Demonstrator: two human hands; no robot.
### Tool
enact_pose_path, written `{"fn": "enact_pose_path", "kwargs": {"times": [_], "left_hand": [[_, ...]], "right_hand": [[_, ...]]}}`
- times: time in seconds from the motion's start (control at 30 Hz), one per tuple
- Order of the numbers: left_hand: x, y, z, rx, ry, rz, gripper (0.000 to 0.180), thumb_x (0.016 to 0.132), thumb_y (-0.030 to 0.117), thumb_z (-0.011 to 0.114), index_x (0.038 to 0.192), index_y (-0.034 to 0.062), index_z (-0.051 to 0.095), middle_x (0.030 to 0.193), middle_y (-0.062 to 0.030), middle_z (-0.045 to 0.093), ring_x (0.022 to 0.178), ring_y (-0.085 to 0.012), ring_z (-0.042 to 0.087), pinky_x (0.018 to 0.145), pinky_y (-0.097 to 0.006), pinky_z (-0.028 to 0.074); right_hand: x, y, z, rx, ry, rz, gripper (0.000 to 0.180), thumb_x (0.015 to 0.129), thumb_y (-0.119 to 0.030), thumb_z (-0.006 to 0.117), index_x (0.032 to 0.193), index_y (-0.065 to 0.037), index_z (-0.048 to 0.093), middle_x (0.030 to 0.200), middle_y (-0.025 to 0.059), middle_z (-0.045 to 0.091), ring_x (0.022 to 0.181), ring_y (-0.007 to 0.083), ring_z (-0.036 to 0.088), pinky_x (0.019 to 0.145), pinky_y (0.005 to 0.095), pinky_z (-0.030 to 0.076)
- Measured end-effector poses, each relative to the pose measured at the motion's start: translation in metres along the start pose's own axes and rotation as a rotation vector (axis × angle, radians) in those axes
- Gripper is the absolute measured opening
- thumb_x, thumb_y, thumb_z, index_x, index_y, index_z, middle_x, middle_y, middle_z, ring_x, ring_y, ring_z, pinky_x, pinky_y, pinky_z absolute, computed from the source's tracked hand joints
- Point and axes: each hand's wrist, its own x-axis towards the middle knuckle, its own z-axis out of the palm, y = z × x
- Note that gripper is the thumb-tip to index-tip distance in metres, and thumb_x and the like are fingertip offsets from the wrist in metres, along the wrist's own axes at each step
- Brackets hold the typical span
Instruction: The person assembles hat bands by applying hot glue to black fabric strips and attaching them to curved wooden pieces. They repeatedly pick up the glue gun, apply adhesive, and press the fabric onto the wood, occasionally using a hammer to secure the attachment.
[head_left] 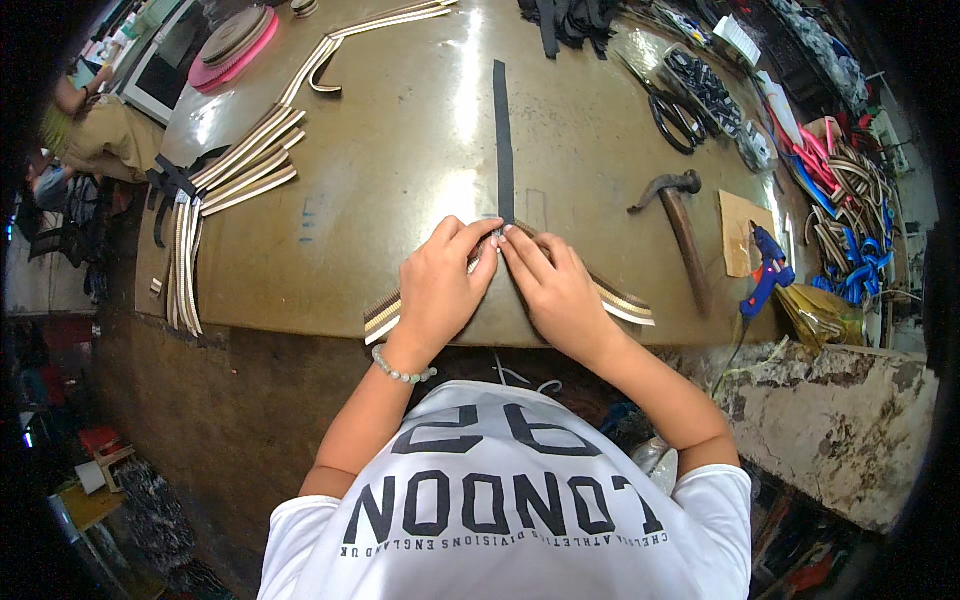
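Observation:
A black strap lies lengthwise on the table, its near end running under my fingertips. Crossing beneath my hands is a brown, cream and white striped webbing strap; its two ends stick out on either side near the front edge. My left hand, with a bead bracelet at the wrist, is closed, thumb and fingers pinching where the straps meet. Mirroring it from the other side, my right hand is closed with its fingertips on the same spot. Something small and greyish shows between the fingertips, mostly hidden.
To the right lie a hammer, black-handled scissors, a blue glue gun on cardboard, and a tub of black clips. Bundled striped straps lie left, near webbing rolls. Another person sits far left.

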Motion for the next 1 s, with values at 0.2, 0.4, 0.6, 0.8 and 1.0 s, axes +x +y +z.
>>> {"fn": "enact_pose_path", "kwargs": {"times": [0.2, 0.4, 0.6, 0.8, 1.0], "left_hand": [[-0.004, -0.004, -0.010, -0.060, 0.090, 0.101, 0.015, 0.087, 0.016, 0.068, 0.100, 0.0100, 0.073, 0.078, -0.0069, 0.060, 0.065, -0.0233, 0.061, 0.060, -0.035, 0.049], [-0.011, -0.010, -0.018, 0.045, 0.035, 0.043, 0.010, 0.087, 0.012, 0.066, 0.095, 0.0075, 0.069, 0.084, -0.0088, 0.061, 0.079, -0.0231, 0.063, 0.068, -0.035, 0.050], [-0.009, -0.017, -0.013, -0.039, 0.084, 0.045, 0.014, 0.086, 0.009, 0.064, 0.100, 0.0072, 0.064, 0.088, -0.0091, 0.060, 0.080, -0.0287, 0.061, 0.070, -0.039, 0.049], [-0.010, -0.013, -0.017, 0.021, 0.047, 0.067, 0.020, 0.088, 0.012, 0.064, 0.107, 0.0068, 0.065, 0.096, -0.0114, 0.058, 0.085, -0.0302, 0.061, 0.073, -0.040, 0.050], [-0.009, -0.009, -0.017, 0.169, -0.017, 0.135, 0.025, 0.089, 0.027, 0.066, 0.106, 0.0088, 0.066, 0.096, -0.0104, 0.058, 0.086, -0.0297, 0.062, 0.071, -0.040, 0.052]], "right_hand": [[-0.042, 0.085, -0.043, -0.359, 0.326, 0.529, 0.037, 0.091, -0.023, 0.062, 0.121, -0.001, 0.061, 0.119, 0.0210, 0.061, 0.114, 0.0366, 0.054, 0.101, 0.0461, 0.039], [-0.024, 0.054, -0.089, 0.073, 0.125, 0.922, 0.047, 0.098, -0.044, 0.052, 0.101, 0.003, 0.059, 0.087, 0.0286, 0.062, 0.080, 0.0401, 0.063, 0.072, 0.0519, 0.047], [0.014, -0.022, -0.052, 0.225, -0.101, 0.600, 0.029, 0.098, -0.027, 0.055, 0.101, 0.002, 0.054, 0.081, 0.0315, 0.062, 0.074, 0.0505, 0.062, 0.063, 0.0561, 0.048], [0.003, -0.032, -0.047, 0.211, 0.119, 0.445, 0.029, 0.098, -0.025, 0.056, 0.100, 0.004, 0.053, 0.078, 0.0308, 0.063, 0.073, 0.0491, 0.063, 0.061, 0.0522, 0.051], [-0.027, 0.012, -0.040, 0.147, 0.103, 0.641, 0.042, 0.099, -0.040, 0.051, 0.092, 0.001, 0.056, 0.090, 0.0302, 0.063, 0.087, 0.0504, 0.060, 0.074, 0.0560, 0.047]]}}
